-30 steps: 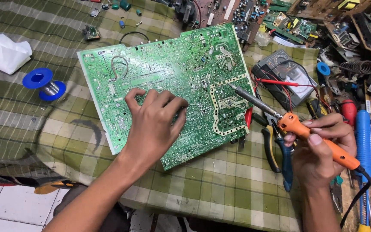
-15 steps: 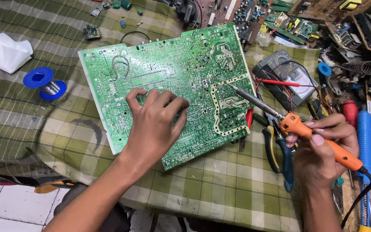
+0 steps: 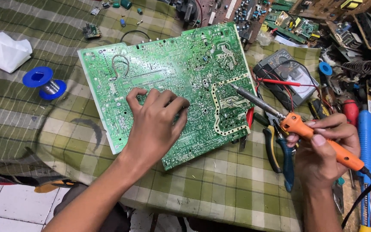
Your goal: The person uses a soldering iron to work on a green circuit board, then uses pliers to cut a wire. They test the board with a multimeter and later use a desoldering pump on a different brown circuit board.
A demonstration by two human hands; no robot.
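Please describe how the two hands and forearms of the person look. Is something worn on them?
Both forearms are bare up to the picture's edge: no sleeves show. The left hand and the right hand wear no gloves, and no ring, watch or bracelet is visible. The fingernails on the right hand are short and plain.

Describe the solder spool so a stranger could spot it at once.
Start at the big green circuit board on the checked cloth, then look left of it, past its edge. The solder spool lies there alone on the cloth, below the white tissue. Its round blue flanges with grey wire wound between them set it apart.
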